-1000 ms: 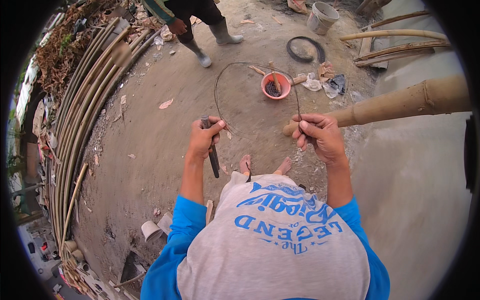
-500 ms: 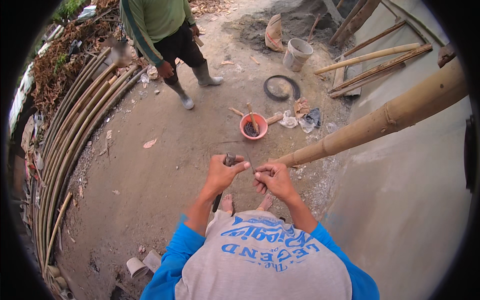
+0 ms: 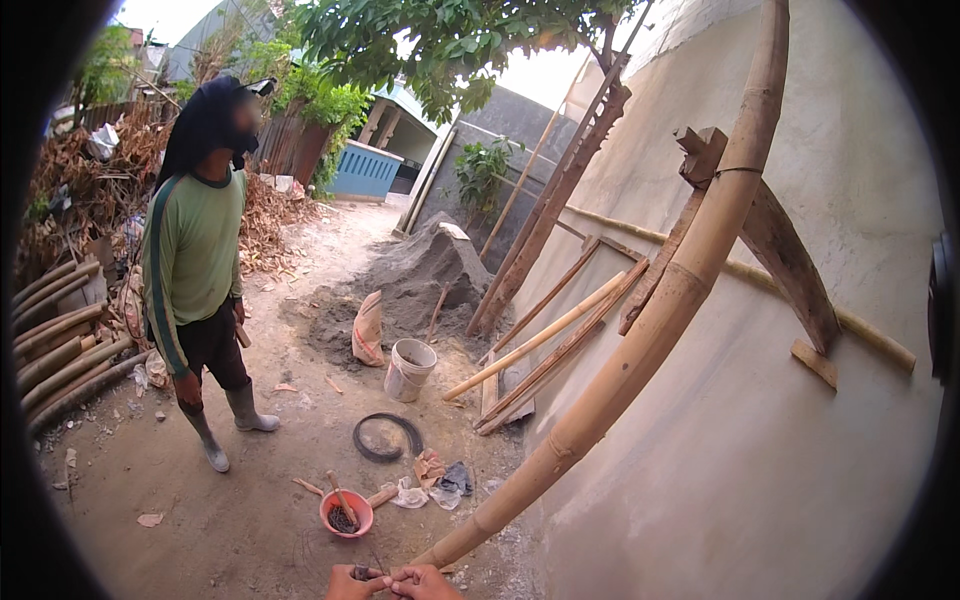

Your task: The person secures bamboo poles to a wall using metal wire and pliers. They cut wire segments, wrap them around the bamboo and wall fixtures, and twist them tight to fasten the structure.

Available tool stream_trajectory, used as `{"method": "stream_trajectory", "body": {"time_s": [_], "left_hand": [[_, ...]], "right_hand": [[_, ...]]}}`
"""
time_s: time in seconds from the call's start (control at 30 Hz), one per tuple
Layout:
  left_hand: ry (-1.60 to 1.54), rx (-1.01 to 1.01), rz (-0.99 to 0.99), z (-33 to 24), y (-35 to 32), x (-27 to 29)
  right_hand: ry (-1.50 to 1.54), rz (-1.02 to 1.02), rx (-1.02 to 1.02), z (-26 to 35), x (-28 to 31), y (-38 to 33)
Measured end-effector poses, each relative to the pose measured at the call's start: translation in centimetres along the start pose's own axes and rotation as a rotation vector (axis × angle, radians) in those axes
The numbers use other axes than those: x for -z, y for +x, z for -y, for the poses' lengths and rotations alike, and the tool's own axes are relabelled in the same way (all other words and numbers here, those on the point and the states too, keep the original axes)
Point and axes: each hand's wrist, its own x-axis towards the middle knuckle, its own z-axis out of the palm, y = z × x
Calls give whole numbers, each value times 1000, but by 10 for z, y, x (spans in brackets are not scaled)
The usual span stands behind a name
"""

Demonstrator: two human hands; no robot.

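Both hands sit at the lower edge: the left hand (image 3: 352, 582) and right hand (image 3: 425, 581) pinch a thin wire (image 3: 378, 566) between them, just below the bamboo pole (image 3: 640, 350) foot. The wire looks light, springy and slippery; grip near its ends.

Daylit dirt yard (image 3: 250, 520) beside a pale plastered wall (image 3: 780, 480) (sand heap (image 3: 420, 270) behind), trees (image 3: 440, 30) overhead.

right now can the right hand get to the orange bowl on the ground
Probably yes: the right hand is low, close to the orange bowl, with only bare ground between. It is busy pinching something with the left hand.
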Motion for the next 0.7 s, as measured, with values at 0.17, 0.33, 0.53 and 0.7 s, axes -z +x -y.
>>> {"method": "stream_trajectory", "body": {"time_s": [0.17, 0.33, 0.53, 0.7], "left_hand": [[84, -73, -26, 13, 8, -3], [19, -120, -103, 52, 19, -3], [-53, 5, -187, 69, 21, -6], [-213, 4, -508, 51, 10, 4]], "right_hand": [[12, -80, 85, 9, -6, -9], [66, -217, -31, 39, -22, -18], [155, -269, 15, 8, -16, -4], [-261, -261, 166, -11, -16, 3]]}}
